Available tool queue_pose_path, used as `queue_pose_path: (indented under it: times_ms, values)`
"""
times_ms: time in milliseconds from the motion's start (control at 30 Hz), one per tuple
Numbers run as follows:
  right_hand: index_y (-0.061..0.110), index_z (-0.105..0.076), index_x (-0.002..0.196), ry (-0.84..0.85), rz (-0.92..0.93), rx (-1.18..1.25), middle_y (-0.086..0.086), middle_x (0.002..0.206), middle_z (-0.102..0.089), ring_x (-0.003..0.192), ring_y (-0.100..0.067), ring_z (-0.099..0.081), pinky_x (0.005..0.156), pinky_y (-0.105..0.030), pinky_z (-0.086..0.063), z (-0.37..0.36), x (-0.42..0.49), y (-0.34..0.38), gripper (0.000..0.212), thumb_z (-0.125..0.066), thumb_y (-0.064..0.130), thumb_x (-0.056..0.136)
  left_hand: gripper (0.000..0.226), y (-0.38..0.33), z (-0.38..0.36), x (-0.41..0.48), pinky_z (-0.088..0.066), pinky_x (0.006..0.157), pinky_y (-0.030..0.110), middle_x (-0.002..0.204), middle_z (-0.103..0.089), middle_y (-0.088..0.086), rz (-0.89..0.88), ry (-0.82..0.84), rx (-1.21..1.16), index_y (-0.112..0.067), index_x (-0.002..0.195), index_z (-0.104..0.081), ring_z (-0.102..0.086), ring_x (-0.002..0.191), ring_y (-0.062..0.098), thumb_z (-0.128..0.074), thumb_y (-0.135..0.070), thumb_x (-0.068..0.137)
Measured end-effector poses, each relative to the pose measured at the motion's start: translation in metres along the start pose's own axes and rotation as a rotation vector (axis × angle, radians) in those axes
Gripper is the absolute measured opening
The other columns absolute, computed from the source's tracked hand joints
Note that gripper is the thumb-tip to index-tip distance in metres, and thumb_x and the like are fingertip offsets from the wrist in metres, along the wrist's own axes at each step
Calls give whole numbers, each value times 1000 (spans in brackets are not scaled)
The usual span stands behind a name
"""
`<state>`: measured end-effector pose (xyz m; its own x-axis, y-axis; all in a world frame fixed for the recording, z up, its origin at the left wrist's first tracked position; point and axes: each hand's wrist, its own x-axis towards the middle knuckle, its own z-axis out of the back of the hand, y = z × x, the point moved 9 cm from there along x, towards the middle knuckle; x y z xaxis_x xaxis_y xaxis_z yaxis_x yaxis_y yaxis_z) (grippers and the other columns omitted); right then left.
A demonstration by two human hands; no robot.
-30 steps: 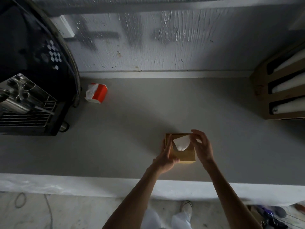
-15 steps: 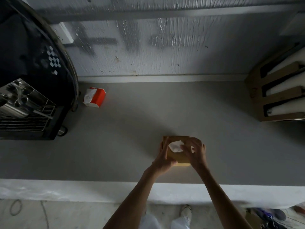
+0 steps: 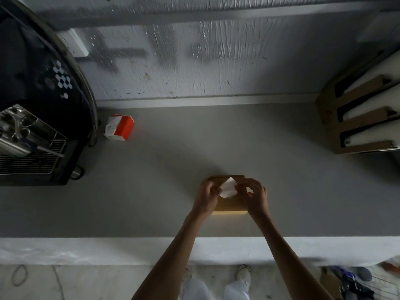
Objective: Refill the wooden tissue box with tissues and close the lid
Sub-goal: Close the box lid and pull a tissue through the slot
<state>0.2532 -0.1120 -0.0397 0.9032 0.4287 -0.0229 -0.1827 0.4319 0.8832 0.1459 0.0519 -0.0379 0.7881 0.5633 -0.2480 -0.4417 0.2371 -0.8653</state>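
Both hands cover the tissue box's (image 3: 229,205) sides; coffee machine (image 3: 32,105) and cardboard rack (image 3: 357,118) cut by frame edges

Since a second ago, your right hand (image 3: 252,197) moves in from the box's right side and now lies over the top of the wooden tissue box (image 3: 229,205), fingertips pinching the white tissue (image 3: 227,188). Your left hand (image 3: 206,197) slides up its left side, and the tissue stands less tall between your hands.
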Motion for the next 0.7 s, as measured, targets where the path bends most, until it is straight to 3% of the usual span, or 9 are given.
queue_pose_path:
  times_ms: [167, 300, 367, 467, 567, 633, 700]
  values:
    - [52, -64, 92, 1, -35, 0, 10, 118, -55, 114, -32, -50, 86, -57, -52, -1, -3, -1, 20, -72, 40, 78, 34, 3, 2, -3, -54, 75, 43, 97, -66, 10, 66, 3, -28, -10, 95, -64, -63, 89, 25, -58, -37, 77]
    - [60, -63, 86, 24, -54, 12, 2, 122, -58, 115, -32, -50, 87, -57, -51, -2, 1, -1, 15, -68, 50, 75, 20, 2, 2, -3, -52, 72, 40, 94, -65, 12, 87, 13, -19, -5, 95, -63, -62, 86, 25, -63, -23, 85]
    - [52, -67, 89, 27, -61, 19, 0, 121, -59, 114, -31, -51, 87, -52, -52, -2, 2, 2, 14, -69, 45, 77, 20, 4, 2, -3, -52, 71, 37, 98, -66, 11, 84, 19, -36, -7, 99, -62, -63, 89, 25, -61, -23, 87]
    - [22, -67, 108, -6, -139, 74, -9, 117, -64, 108, -29, -59, 85, -41, -53, 6, 0, -4, 23, -69, 25, 85, 21, 11, 6, -4, -50, 75, 32, 110, -63, 13, 139, 17, -199, -10, 109, -50, -63, 101, 26, -62, -16, 93]
    - [22, -57, 118, 6, -376, 268, -12, 115, -64, 101, -25, -63, 81, -41, -54, 17, -13, -23, 29, -61, 34, 92, 37, 30, 8, -11, -48, 85, 39, 121, -55, 8, 294, 74, -408, -13, 125, -38, -58, 115, 29, -60, -21, 96]
    - [20, -54, 123, 135, -556, 399, -10, 116, -61, 103, -24, -60, 84, -42, -51, 11, -31, -36, 36, -53, 41, 94, 54, 53, 1, -23, -47, 92, 44, 133, -49, 1, 453, 189, -434, -17, 142, -33, -52, 124, 25, -57, -35, 97]
    - [19, -56, 123, 242, -606, 451, -4, 117, -63, 106, -23, -61, 91, -42, -49, 2, -49, -42, 35, -50, 40, 96, 53, 61, -9, -33, -47, 95, 44, 144, -45, -5, 501, 328, -472, -24, 145, -36, -45, 133, 21, -54, -41, 98]
